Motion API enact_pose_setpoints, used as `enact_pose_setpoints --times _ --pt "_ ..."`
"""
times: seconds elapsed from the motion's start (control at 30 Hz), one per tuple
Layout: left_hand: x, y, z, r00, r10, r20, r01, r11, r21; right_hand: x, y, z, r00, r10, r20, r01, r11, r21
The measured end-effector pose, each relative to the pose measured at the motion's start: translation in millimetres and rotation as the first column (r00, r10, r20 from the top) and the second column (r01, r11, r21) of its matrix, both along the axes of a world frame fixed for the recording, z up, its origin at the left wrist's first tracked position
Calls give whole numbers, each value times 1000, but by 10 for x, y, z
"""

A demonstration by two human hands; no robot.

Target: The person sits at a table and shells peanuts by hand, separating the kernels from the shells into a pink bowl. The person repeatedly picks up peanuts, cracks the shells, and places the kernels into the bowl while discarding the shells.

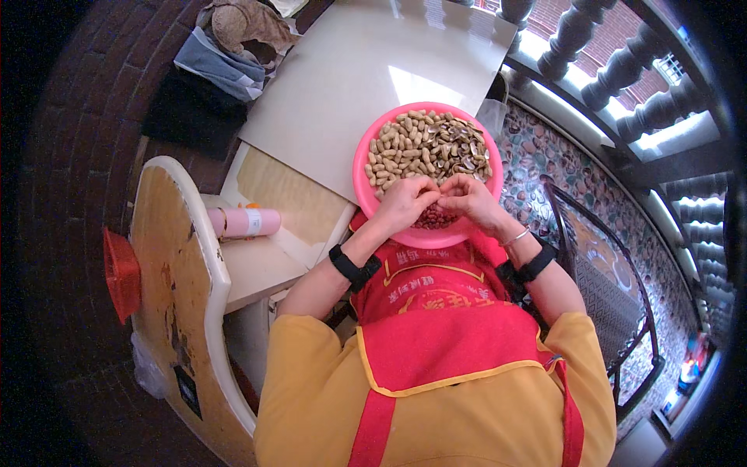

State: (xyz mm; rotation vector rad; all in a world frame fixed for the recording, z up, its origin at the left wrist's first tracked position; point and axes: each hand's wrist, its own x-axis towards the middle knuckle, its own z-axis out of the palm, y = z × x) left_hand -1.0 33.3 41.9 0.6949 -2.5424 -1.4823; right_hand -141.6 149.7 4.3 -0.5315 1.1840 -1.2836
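Note:
A pink plastic basin [363, 192] rests against my lap, over the red apron. Whole unshelled peanuts [400, 146] fill its left side, and empty peanut shells [461, 146] lie heaped on the right. Red-skinned peanut kernels [433, 219] are gathered at the near side, below my fingers. My left hand [408, 201] and my right hand [473, 201] meet over the basin with fingertips pinched together. Between them is a small thing, mostly hidden by the fingers, that looks like a peanut.
A pale table [327, 111] stands beyond the basin. Left of me, a worn wooden chair back [175, 280] stands by a pink cylinder [251, 223]. A bag with cloth [227, 64] sits farther left. To the right are a dark-framed chair [607, 292] and a balustrade [618, 70].

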Motion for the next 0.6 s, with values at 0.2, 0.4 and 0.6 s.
enact_pose_setpoints --times 0.2,0.4,0.6 --pt "-123 1 -32 996 72 -43 -60 970 236 -154 -50 19 937 -240 -253 220 970 -108" --pt "-158 -95 -358 997 -62 34 63 998 -25 -456 1 17 531 -366 -764 313 923 -225" --pt "-194 -36 -406 946 -149 289 218 950 -225 -475 13 97 481 -380 -790 263 922 -284"
